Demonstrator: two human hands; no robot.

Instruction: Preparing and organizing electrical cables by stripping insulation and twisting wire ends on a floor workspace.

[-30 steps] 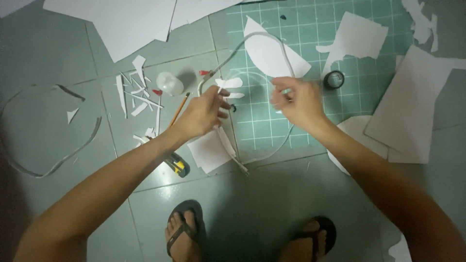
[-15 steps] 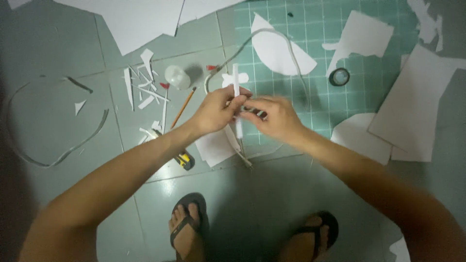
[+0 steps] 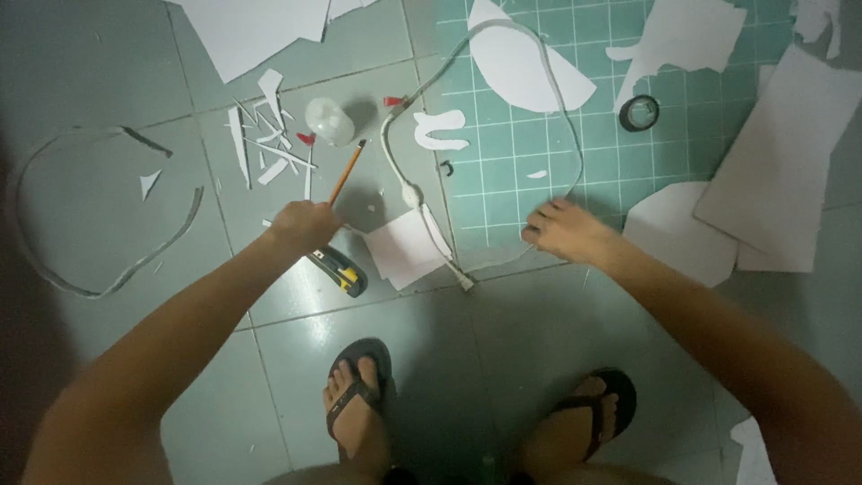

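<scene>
Paper scraps (image 3: 269, 144) beside left hand (image 3: 303, 226)

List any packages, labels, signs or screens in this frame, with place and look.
No screens, signs or labels show.
Glue bottle: small, clear plastic, red cap beside it, on the floor above the left hand.
Cutting mat: green with a white printed grid, upper right, under the right hand.
Tape roll: dark ring, on the mat.

2 hands: left hand (image 3: 303, 226), right hand (image 3: 561, 231). 2 feet in sandals (image 3: 356, 395). 1 pencil (image 3: 347, 172), 1 knife (image 3: 339, 270), 1 tape roll (image 3: 640, 112), 1 bottle (image 3: 329, 120), 1 cutting mat (image 3: 575, 153).
</scene>
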